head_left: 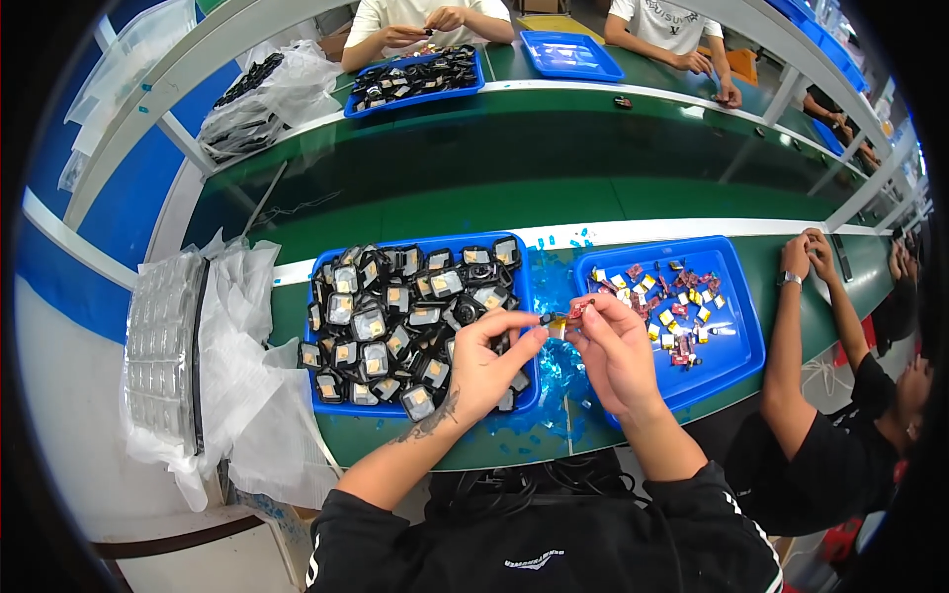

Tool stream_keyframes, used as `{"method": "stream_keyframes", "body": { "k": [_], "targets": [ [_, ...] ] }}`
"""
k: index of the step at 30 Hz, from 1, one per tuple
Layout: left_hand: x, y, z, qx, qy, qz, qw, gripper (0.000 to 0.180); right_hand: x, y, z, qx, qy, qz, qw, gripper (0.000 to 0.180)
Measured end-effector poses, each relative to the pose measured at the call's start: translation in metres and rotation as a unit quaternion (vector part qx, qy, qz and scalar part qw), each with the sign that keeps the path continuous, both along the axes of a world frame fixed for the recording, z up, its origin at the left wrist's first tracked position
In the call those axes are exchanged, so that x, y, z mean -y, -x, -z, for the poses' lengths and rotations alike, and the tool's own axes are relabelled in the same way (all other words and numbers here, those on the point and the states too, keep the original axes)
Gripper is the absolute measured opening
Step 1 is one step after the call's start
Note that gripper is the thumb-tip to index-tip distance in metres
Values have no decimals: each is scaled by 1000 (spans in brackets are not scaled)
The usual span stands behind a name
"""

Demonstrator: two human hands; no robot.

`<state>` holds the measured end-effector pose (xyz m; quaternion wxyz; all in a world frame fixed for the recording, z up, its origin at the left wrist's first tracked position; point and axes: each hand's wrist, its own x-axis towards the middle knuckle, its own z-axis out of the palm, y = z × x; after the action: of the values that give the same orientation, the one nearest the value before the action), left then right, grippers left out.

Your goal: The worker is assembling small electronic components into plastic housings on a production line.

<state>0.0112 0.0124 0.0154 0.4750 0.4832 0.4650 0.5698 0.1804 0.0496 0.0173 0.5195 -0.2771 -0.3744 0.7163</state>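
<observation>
My left hand [484, 366] and my right hand [621, 361] meet over the bench, between two blue trays. Pinched in my right fingertips is a small red circuit board [577, 309] with a yellow component [559, 328] hanging by it. My left thumb and forefinger close on a small dark piece [546, 319] at its left end; what exactly it is cannot be made out. Black plastic housings [371, 324] with pale square windows fill the left tray [523, 296]. Loose red boards with yellow components [682, 346] lie scattered in the right tray [727, 371].
Blue film scraps [561, 381] litter the green bench [376, 430] between the trays. Clear plastic blister trays [163, 346] and white bags [262, 395] stand at left. A co-worker's arms [791, 326] rest at right; others work across the green conveyor [554, 168].
</observation>
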Motion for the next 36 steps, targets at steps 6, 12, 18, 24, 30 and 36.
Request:
{"method": "stream_keyframes", "body": {
  "k": [6,12,18,24,30,36],
  "targets": [
    [2,-4,6,7,-39,-44,998,21,6,7,-3,123,-145,72,979,15],
    [-4,3,8,-58,-45,-49,996,28,2,13,0,241,-289,126,918,15],
    [0,-1,17,69,-6,-26,997,10,9,7,-4,431,-429,183,772,9],
    [15,-6,18,274,107,-29,955,10,26,11,-10,429,-369,175,806,9],
    [17,-6,17,133,67,-22,989,16,33,12,-13,418,-317,116,843,11],
    [7,0,7,237,187,51,952,18,17,7,-5,433,-443,172,766,17]
  ]
}}
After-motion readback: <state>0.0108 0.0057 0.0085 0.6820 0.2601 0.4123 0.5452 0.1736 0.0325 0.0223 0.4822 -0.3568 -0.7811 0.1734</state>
